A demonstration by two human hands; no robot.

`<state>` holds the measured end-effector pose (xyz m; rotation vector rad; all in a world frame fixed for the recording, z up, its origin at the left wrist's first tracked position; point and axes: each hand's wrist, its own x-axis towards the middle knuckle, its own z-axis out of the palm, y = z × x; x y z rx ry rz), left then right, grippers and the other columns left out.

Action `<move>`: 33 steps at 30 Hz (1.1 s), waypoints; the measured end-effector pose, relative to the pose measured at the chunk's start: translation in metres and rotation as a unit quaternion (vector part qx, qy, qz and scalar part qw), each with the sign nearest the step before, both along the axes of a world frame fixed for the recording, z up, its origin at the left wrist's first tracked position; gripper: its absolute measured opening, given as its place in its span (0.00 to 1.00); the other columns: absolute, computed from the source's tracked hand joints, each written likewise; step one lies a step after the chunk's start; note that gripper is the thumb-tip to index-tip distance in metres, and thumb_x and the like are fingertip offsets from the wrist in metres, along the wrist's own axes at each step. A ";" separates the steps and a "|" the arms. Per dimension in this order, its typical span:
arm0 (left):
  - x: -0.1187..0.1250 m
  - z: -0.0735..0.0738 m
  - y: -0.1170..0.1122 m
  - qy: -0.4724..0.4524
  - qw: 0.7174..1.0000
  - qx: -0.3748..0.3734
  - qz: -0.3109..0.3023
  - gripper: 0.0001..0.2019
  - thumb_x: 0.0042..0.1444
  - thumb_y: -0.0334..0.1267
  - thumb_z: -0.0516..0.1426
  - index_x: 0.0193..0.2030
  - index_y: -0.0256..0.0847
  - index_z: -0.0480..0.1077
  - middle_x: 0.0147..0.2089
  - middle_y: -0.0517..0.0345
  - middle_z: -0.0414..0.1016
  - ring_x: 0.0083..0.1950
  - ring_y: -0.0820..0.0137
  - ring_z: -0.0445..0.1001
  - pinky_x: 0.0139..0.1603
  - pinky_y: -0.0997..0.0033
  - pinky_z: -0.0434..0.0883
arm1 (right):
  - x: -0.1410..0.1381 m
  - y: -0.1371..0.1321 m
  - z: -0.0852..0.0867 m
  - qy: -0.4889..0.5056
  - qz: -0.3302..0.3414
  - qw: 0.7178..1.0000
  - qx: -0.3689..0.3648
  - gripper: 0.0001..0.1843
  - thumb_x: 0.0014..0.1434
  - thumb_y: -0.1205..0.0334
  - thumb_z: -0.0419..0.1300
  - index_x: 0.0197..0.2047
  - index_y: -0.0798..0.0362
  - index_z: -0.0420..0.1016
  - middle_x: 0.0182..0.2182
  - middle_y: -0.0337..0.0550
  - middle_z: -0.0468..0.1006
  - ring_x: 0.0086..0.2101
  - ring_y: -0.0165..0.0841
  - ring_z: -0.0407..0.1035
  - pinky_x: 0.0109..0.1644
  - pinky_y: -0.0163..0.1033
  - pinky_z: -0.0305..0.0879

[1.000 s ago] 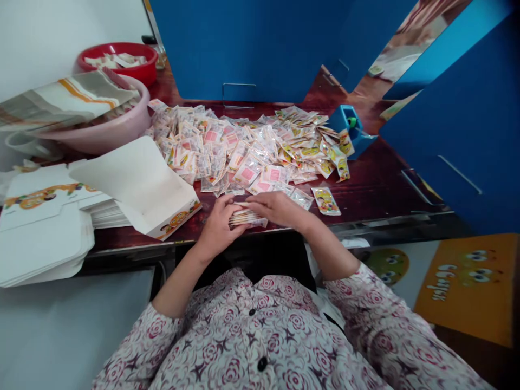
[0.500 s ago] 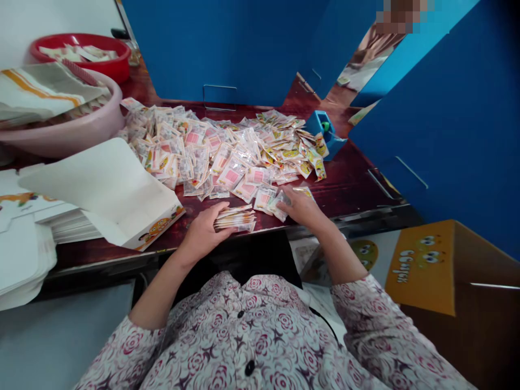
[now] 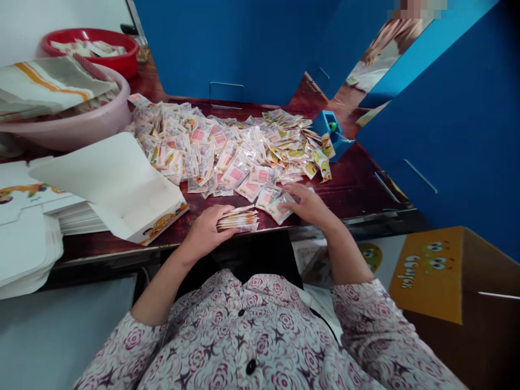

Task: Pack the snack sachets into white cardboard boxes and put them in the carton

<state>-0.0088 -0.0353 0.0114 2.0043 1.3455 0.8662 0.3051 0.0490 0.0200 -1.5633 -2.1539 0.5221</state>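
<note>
My left hand (image 3: 205,227) is closed round a neat stack of small printed packets (image 3: 238,219) at the near edge of the dark red table (image 3: 357,187). My right hand (image 3: 306,203) rests to the right of that stack, its fingers on a clear packet (image 3: 280,207) at the front of the pile. A wide heap of loose packets (image 3: 227,146) in pink, yellow and clear wrap spreads across the middle of the table behind both hands.
An open white carton (image 3: 122,187) lies left of my left hand, beside stacks of flat cartons (image 3: 24,227). A pink basin (image 3: 69,127) and a red bowl (image 3: 101,46) stand at the back left. Blue partitions (image 3: 244,43) and a small blue holder (image 3: 333,132) border the table. An orange box (image 3: 430,271) sits low right.
My right hand left the stack and moved right to the loose packets at the pile's front. My left hand kept hold of the stack.
</note>
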 end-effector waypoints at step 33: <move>0.000 0.001 0.001 -0.012 1.000 -0.004 -0.004 0.27 0.57 0.40 0.63 0.63 0.46 0.66 0.63 0.50 0.74 0.64 0.58 0.73 0.67 0.51 0.68 | -0.045 0.001 0.011 -0.038 0.149 0.988 0.025 0.25 0.63 0.73 0.49 0.57 0.49 0.78 0.57 0.44 0.78 0.60 0.39 0.69 0.67 0.53 0.61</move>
